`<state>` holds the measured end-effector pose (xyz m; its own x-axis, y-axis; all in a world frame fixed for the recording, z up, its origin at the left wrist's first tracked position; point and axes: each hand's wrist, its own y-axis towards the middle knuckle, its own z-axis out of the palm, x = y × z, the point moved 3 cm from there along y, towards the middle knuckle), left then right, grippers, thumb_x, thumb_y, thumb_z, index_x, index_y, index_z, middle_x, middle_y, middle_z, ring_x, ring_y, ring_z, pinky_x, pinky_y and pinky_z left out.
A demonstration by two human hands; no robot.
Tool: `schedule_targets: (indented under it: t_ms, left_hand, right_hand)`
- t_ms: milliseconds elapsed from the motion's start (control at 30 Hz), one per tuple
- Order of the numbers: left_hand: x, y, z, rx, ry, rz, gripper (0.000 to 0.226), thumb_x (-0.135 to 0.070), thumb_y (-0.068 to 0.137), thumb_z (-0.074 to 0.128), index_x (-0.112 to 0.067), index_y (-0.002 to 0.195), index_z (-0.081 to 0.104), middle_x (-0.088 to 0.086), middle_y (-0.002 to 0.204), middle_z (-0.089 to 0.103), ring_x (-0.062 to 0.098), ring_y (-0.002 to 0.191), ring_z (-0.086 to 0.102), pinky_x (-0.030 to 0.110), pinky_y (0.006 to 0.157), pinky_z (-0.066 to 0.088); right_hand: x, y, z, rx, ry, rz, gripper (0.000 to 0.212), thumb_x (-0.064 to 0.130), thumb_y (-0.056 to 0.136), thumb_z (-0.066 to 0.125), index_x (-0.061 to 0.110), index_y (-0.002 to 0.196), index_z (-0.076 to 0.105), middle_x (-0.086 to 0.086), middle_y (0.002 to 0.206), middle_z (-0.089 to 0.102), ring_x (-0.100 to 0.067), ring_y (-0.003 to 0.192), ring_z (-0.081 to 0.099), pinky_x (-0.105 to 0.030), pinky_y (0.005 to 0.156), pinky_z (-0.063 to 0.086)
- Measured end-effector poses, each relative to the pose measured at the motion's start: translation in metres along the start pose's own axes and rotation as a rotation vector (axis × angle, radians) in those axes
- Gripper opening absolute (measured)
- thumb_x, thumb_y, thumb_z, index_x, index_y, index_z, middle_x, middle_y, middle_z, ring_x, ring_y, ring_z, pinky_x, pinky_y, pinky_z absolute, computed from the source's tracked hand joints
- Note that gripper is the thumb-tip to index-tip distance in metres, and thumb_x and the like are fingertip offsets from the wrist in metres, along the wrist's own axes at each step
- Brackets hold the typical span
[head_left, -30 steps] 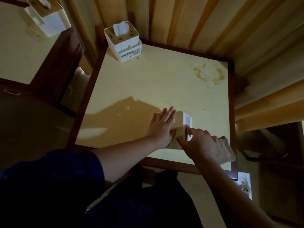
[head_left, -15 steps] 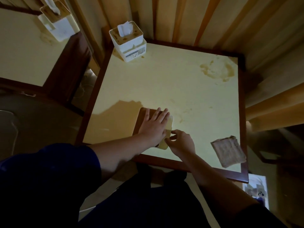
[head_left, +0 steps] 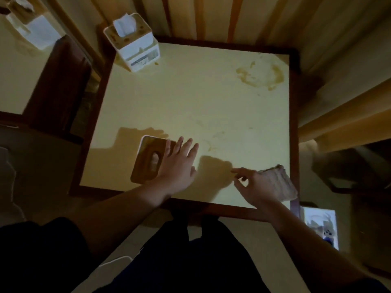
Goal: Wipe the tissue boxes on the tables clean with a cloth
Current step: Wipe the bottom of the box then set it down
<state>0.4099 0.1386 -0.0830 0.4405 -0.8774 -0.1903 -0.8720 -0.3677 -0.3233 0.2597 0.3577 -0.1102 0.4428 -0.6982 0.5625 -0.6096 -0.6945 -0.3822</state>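
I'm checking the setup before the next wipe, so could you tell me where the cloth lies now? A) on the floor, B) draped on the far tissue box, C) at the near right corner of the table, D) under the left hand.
C: the cloth lies at the table's near right corner, beside the right hand.

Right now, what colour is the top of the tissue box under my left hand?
Brown, wood-toned, with a white rim, on the tissue box; head view.

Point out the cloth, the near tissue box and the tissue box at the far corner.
cloth point(head_left: 279, 182), head view, middle of its folded top.
near tissue box point(head_left: 148, 159), head view, its brown wooden lid.
far tissue box point(head_left: 138, 50), head view, its white side wall.
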Motion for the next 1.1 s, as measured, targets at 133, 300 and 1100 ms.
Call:
schedule_targets:
  t_ms: [133,300,1100]
  left_hand:
    - [-0.056,0.018,0.005,-0.13,-0.13,0.261,0.053,-0.026,0.093,0.058,-0.012,0.144,0.056,0.009,0.143,0.056,0.031,0.139,0.045,0.049,0.119,0.035]
    - [-0.132,0.06,0.031,0.216,-0.324,0.142,0.035,-0.032,0.095,0.06,-0.016,0.126,0.064,0.006,0.12,0.062,0.027,0.111,0.059,0.036,0.088,0.046]
    - [-0.159,0.158,0.022,0.082,-0.267,-0.044,0.003,-0.025,0.095,0.064,-0.025,0.095,0.067,-0.002,0.095,0.068,0.026,0.088,0.065,0.031,0.069,0.043]
  right_hand:
    - [-0.072,0.01,-0.052,-0.032,-0.252,0.016,0.033,0.026,0.095,0.066,0.027,0.128,0.072,0.0,0.116,0.072,-0.028,0.109,0.064,-0.039,0.091,0.052]
    - [-0.115,0.024,-0.08,0.063,-0.328,0.057,0.049,0.021,0.096,0.062,0.026,0.145,0.06,-0.001,0.142,0.055,-0.028,0.133,0.047,-0.046,0.099,0.051]
    - [-0.106,0.086,-0.1,-0.083,0.112,0.048,0.017,0.037,0.095,0.073,0.026,0.107,0.068,0.004,0.095,0.076,-0.02,0.083,0.072,-0.041,0.07,0.061]
